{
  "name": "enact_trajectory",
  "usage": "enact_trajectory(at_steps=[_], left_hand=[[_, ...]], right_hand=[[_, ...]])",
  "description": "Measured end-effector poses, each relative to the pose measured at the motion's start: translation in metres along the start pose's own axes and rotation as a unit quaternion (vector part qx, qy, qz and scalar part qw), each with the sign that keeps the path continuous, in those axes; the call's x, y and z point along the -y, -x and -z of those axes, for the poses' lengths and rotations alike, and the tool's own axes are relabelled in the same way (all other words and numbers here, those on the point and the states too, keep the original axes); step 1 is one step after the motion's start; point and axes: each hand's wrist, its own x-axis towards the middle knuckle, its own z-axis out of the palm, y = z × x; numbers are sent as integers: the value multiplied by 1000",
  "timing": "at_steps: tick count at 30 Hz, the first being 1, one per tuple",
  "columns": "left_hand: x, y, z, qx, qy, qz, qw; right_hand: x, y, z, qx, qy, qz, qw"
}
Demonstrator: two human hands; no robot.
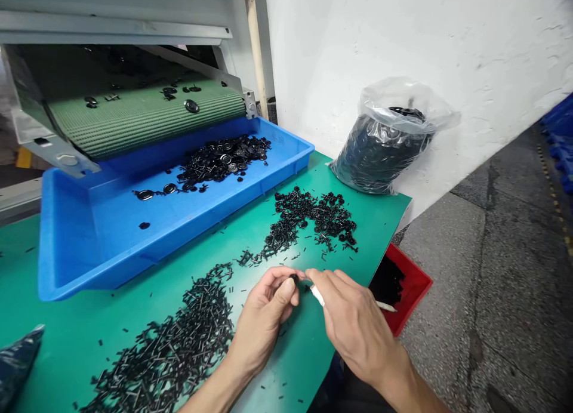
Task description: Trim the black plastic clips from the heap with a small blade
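My left hand [267, 314] pinches a small round black plastic part [294, 279] between thumb and fingertips. Close against it, my right hand [353, 320] is wrapped round a slim tool [387, 307]; a whitish end sticks out behind the hand and a white piece shows near the thumb. The tool's working tip is hidden by the fingers, so its kind cannot be made out. Below the hands lies the green tabletop [286, 377]. A heap of short black sprue bits [179, 341] spreads left of my left hand, and a pile of small black parts [308, 216] lies beyond both hands.
A blue tray [188, 237] with black round parts stands under the end of a green conveyor belt [152, 120]. An open plastic bag [380, 144] full of black pieces leans on the wall. Beside the table's right edge sits a red bin [414, 287] below.
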Motion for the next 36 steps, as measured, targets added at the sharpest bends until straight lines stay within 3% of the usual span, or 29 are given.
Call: enact_trajectory(at_steps=[4,17,24,26,30,33,36], left_hand=[[2,1,0,18,-19,-10,1000],[4,-1,2,-32,29,9,999],[6,-3,3,-39,-16,7,999],[6,-3,5,-43,-40,0,998],[7,-2,5,-34,-89,-14,995],[7,0,1,-42,-92,-15,995],[6,1,-3,-65,-49,-21,996]], right_hand=[[2,1,-1,-11,2,0,1000],[8,1,-9,-9,-4,-6,1000],[10,-1,-22,-63,27,-11,998],[8,-6,-21,-38,-6,-33,999],[-7,-19,-13,80,-122,-106,984],[-20,-26,-8,93,-118,-142,978],[-25,-35,-6,84,-70,-125,986]])
